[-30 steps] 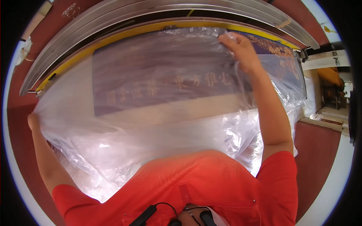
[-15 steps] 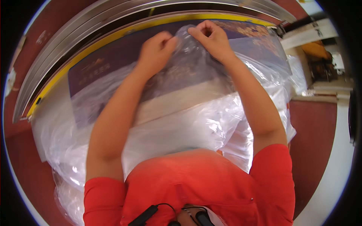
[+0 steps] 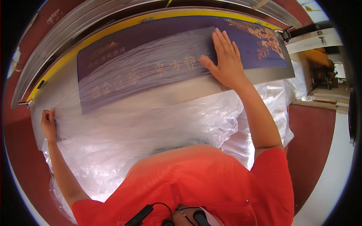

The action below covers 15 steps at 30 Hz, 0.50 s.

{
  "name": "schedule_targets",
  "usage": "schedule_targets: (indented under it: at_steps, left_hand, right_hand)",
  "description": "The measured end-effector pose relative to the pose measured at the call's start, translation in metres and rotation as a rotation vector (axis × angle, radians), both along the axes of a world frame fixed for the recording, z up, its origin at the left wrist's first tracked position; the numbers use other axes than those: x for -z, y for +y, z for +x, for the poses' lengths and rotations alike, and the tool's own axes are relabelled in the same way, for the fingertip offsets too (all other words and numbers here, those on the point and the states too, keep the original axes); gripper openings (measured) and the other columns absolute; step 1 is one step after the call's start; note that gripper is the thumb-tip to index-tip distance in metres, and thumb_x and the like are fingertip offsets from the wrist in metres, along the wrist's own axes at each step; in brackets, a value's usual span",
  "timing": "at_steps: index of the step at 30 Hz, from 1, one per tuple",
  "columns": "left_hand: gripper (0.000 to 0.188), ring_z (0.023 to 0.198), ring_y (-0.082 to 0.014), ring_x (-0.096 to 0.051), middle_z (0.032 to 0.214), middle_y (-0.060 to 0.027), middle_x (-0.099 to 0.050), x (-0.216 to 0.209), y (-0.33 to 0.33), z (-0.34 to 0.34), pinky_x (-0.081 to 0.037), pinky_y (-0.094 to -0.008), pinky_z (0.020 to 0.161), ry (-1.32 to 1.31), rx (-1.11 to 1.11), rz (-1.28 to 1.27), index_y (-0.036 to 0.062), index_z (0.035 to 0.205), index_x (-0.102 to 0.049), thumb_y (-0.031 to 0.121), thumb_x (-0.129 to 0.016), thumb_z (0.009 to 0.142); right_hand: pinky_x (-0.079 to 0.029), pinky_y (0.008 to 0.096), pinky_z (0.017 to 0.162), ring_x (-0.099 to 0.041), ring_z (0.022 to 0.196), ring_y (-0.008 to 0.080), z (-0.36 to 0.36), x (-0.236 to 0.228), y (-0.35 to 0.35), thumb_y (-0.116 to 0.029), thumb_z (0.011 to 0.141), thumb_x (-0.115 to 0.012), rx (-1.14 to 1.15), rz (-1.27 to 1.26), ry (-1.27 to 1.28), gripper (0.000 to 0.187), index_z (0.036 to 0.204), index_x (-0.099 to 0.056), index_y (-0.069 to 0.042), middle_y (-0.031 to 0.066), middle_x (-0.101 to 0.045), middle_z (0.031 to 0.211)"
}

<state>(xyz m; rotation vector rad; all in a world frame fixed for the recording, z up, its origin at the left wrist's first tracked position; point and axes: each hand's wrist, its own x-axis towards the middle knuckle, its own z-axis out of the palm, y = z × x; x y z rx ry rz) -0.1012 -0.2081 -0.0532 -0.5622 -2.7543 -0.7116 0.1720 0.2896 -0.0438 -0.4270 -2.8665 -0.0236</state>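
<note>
A wide printed panel (image 3: 249, 49), dark blue with golden lettering and blossom branches, lies on a pale board (image 3: 279, 76). Clear plastic film (image 3: 151, 56) covers its left and middle part, faintly wrinkled, and runs down toward me. Flat on the panel, at the film's upper right corner, rests my right hand (image 3: 228, 62), fingers stretched out and thumb apart. At the far left, my left hand (image 3: 48, 122) has its fingers pinched on the film's edge, beside the board's left edge. The film between the hands looks drawn out.
Crumpled clear plastic (image 3: 90, 162) spreads over the near side, with more at the right (image 3: 298, 81). A yellow strip (image 3: 124, 27) borders the panel's far side, with silver metal rails (image 3: 60, 41) beyond it. Reddish-brown floor (image 3: 311, 139) shows at the right.
The hands were together at the far middle, holding bunched film. My left hand has moved far left and nearer me; my right has flattened onto the panel. The film is now spread out.
</note>
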Motion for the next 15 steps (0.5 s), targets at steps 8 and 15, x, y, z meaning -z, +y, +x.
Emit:
schedule_targets:
  at_steps: [8,15]
  left_hand:
    - [0.020,0.059,-0.0042,-0.031,0.063,0.0051,-0.034,0.001,-0.066,-0.008,-0.027,-0.0177,0.055,-0.376,0.054,0.313,0.0047,0.063,-0.044,0.014,-0.054,0.078]
    - [0.020,0.090,-0.0084,-0.045,0.096,-0.0021,-0.050,-0.019,-0.149,0.042,-0.033,-0.0219,0.084,-0.482,0.029,0.677,0.0046,0.096,-0.053,0.016,-0.052,0.080]
  right_hand:
    - [-0.036,0.0385,0.081,-0.049,0.092,0.0254,-0.030,-0.022,0.032,-0.040,0.075,-0.049,0.247,-0.166,-0.107,0.043,0.105,-0.049,-0.010,0.0099,-0.050,0.103]
    - [-0.044,0.0346,0.065,-0.054,0.079,0.0252,-0.046,0.008,0.047,-0.032,0.073,-0.053,0.512,-0.085,0.207,0.026,0.082,-0.054,-0.008,0.0090,-0.056,0.083]
